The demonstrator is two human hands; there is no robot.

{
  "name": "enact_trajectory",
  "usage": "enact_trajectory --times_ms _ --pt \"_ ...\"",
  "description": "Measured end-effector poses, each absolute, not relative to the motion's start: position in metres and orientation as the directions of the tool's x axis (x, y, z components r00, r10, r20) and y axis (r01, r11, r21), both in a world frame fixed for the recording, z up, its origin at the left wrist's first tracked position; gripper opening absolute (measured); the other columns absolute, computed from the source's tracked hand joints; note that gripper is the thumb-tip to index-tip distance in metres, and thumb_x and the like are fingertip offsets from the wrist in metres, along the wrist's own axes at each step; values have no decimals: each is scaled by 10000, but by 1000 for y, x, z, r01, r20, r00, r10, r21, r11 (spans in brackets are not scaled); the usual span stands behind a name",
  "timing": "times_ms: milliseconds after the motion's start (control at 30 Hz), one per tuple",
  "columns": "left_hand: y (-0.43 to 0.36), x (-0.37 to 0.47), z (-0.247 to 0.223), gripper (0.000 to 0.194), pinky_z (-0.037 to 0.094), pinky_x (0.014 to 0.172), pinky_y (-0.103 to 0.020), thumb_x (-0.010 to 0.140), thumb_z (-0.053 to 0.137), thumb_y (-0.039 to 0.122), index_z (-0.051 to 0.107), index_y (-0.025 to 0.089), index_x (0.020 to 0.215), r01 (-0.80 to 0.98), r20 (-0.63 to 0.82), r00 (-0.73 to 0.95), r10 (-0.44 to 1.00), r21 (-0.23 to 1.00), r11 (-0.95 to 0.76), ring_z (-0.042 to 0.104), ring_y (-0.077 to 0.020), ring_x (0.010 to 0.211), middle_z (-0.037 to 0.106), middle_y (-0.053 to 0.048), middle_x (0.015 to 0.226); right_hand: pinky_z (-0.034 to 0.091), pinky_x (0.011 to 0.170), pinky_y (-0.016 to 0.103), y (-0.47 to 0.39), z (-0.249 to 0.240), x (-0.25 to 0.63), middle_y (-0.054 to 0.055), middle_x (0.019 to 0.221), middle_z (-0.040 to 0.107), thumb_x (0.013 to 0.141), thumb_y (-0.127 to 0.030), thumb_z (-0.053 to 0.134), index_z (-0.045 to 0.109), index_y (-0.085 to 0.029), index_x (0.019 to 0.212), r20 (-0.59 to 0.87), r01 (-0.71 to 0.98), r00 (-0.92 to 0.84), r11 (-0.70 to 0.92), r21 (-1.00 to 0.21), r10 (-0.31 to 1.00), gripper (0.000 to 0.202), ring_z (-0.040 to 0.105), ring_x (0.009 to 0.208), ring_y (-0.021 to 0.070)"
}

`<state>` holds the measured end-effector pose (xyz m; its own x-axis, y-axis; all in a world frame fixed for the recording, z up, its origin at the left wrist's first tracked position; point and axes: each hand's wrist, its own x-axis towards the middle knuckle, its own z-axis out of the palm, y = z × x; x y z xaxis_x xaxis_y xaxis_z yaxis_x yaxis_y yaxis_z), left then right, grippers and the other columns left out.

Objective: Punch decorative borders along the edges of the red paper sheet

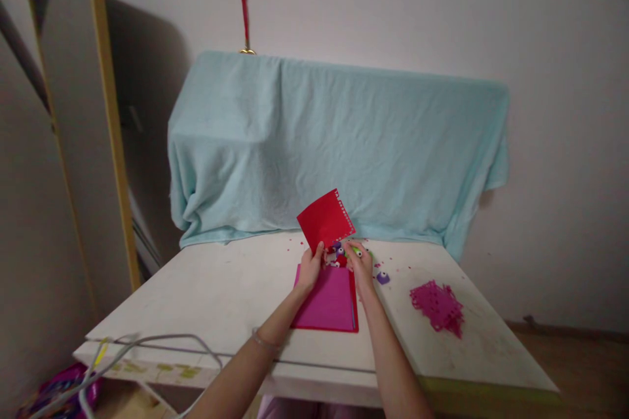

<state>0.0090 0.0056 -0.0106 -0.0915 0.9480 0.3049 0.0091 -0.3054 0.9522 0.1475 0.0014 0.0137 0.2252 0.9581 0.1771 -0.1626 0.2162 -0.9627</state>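
Note:
My left hand [311, 267] grips a red paper square [324, 219] by its lower corner and tilts it up. Small holes line the right and lower right edges of this square. My right hand [362, 265] is just right of it, fingers curled in; what they hold, if anything, is hidden. Right by those fingers is a green craft punch [358, 253]. Between my hands lie a red craft punch [341, 262] and purple craft punches [339, 248]. Another purple punch [382, 278] rests to the right. Under my wrists is a stack of magenta paper [327, 301] with red edges showing.
A pile of punched magenta paper [437, 306] lies on the white table [221, 288] at right. Tiny paper bits are scattered near the punches. A light blue cloth [344, 144] hangs behind. A grey cable [162, 337] crosses the front left edge.

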Motion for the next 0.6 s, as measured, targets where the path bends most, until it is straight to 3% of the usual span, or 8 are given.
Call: enact_trajectory --times_ms 167,433,600 --pt "5 11 -9 522 338 500 -227 848 373 621 481 173 603 -17 285 -57 957 958 -287 444 -112 473 490 6 515 154 334 183 3 12 148 -62 472 488 564 -488 764 660 -128 918 93 -263 125 124 -957 988 516 258 334 28" --pt "1 14 -9 520 360 528 -237 840 391 613 498 177 577 56 280 -53 958 959 -277 458 -123 476 494 4 498 168 318 203 -11 33 142 -70 381 402 527 -532 756 653 -159 666 95 -208 131 121 -971 987 411 303 314 52" --pt "2 14 -10 517 356 518 -230 835 399 610 499 177 571 62 264 -24 964 963 -262 448 -117 461 490 9 490 179 333 204 -6 26 143 -72 381 401 514 -548 757 623 -161 629 97 -212 150 128 -969 984 425 299 328 53"
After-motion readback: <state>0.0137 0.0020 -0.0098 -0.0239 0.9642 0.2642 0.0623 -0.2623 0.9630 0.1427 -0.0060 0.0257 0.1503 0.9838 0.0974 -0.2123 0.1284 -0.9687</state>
